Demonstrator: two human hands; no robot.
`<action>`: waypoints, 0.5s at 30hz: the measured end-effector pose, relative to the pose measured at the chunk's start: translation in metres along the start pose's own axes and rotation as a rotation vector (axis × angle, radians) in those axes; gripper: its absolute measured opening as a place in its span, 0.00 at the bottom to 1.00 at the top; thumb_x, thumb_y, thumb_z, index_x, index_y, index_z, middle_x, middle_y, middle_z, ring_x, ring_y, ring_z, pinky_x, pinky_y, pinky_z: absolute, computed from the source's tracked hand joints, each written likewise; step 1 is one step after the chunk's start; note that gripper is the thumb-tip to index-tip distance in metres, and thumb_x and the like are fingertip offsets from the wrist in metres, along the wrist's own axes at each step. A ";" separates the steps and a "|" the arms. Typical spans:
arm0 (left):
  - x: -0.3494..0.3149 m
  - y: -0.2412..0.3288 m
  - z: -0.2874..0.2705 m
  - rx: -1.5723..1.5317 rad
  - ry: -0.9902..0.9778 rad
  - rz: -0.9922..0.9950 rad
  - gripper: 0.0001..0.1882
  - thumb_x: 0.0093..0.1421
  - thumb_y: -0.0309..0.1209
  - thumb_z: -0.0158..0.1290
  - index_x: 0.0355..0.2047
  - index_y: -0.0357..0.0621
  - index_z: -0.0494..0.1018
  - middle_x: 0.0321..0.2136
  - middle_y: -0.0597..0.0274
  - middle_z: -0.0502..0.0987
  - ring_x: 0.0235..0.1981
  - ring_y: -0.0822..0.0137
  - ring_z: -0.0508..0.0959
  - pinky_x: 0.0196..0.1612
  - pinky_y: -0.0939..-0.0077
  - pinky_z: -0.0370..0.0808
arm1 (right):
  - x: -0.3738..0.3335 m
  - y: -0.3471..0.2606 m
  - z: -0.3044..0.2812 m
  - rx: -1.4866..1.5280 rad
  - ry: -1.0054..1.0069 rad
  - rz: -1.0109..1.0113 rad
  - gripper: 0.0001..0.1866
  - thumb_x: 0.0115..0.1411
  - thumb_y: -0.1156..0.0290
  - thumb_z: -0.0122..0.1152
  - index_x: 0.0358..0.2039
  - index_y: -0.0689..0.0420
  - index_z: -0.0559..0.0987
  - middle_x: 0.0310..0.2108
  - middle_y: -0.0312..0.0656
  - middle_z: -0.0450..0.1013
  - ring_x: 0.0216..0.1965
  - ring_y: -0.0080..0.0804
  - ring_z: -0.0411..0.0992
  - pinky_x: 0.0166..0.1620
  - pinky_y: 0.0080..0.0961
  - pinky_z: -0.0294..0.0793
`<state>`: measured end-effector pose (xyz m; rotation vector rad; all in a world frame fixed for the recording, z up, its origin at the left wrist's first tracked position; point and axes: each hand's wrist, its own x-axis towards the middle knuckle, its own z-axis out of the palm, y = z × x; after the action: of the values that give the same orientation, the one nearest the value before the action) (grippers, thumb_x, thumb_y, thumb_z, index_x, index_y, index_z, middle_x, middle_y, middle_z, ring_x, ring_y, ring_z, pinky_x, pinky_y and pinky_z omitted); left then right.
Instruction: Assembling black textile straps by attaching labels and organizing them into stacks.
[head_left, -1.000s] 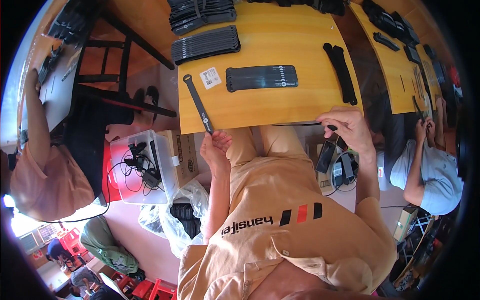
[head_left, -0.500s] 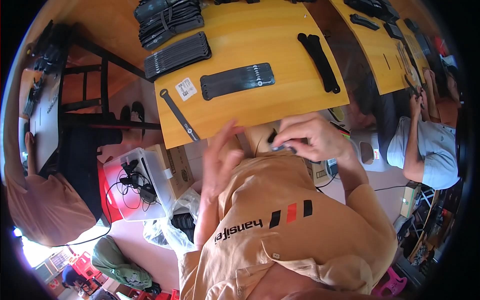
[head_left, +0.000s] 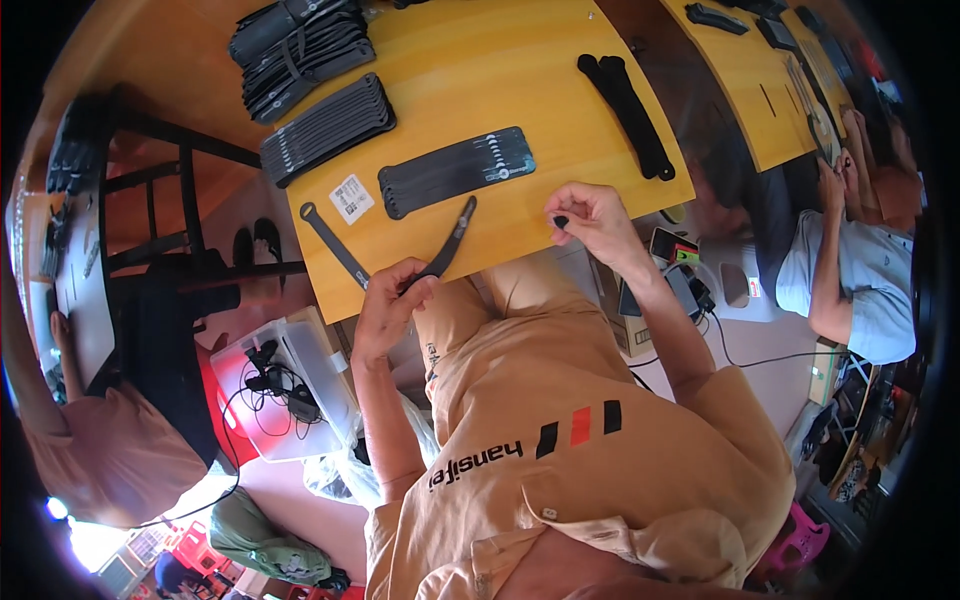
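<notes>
Above the table's near edge, my left hand (head_left: 388,300) is closed on a dark strap (head_left: 453,236) whose free end curves up and to the right. My right hand (head_left: 598,228) pinches a small black piece (head_left: 560,221) between thumb and fingers; its kind is too small to make out. A second dark strap with a looped end (head_left: 331,240) lies flat on the table, its near end reaching behind my left hand. Beyond both hands lies a fanned set of dark straps (head_left: 450,173). Next to it is a white printed label (head_left: 351,199).
On the yellow table (head_left: 480,80), a stack of straps (head_left: 330,127) and banded strap bundles (head_left: 300,55) sit at the far left. Long black straps (head_left: 628,115) lie at the right. A clear plastic bin with cables (head_left: 285,390) stands below left. Co-workers (head_left: 850,285) sit on both sides.
My left hand has taken hold of a strap, which now sticks up from it. My right hand has moved up over the table edge, still pinching something dark. The view has shifted slightly.
</notes>
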<state>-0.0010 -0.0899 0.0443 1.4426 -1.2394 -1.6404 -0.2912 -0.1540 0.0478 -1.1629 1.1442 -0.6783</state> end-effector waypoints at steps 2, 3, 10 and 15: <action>0.001 0.011 0.004 0.014 -0.011 -0.022 0.05 0.57 0.26 0.51 0.31 0.35 0.72 0.17 0.73 0.68 0.20 0.83 0.65 0.23 0.87 0.63 | 0.003 0.000 0.007 0.033 0.014 -0.036 0.05 0.54 0.84 0.51 0.33 0.64 0.73 0.31 0.37 0.72 0.30 0.19 0.72 0.30 0.13 0.72; 0.002 0.016 0.006 0.036 -0.018 -0.023 0.05 0.57 0.26 0.52 0.30 0.35 0.72 0.17 0.72 0.68 0.20 0.83 0.64 0.23 0.86 0.62 | 0.003 -0.005 0.010 -0.030 0.075 -0.160 0.09 0.51 0.85 0.53 0.34 0.63 0.73 0.32 0.37 0.71 0.34 0.21 0.71 0.31 0.13 0.71; 0.004 0.029 0.007 0.275 -0.026 0.051 0.06 0.53 0.25 0.53 0.30 0.34 0.72 0.19 0.59 0.71 0.19 0.72 0.68 0.25 0.78 0.65 | 0.010 -0.020 0.016 -0.253 -0.338 -0.351 0.25 0.42 0.90 0.45 0.43 0.62 0.73 0.34 0.38 0.68 0.40 0.26 0.71 0.33 0.14 0.71; 0.006 0.030 0.008 0.352 0.026 0.104 0.08 0.52 0.25 0.54 0.31 0.33 0.73 0.23 0.52 0.74 0.22 0.60 0.72 0.29 0.74 0.68 | 0.003 -0.031 -0.007 0.201 -0.326 0.019 0.23 0.44 0.91 0.42 0.41 0.64 0.75 0.33 0.42 0.70 0.31 0.26 0.73 0.31 0.15 0.73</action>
<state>-0.0136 -0.1039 0.0691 1.5677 -1.6201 -1.3775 -0.2928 -0.1682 0.0764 -1.0442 0.7927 -0.5510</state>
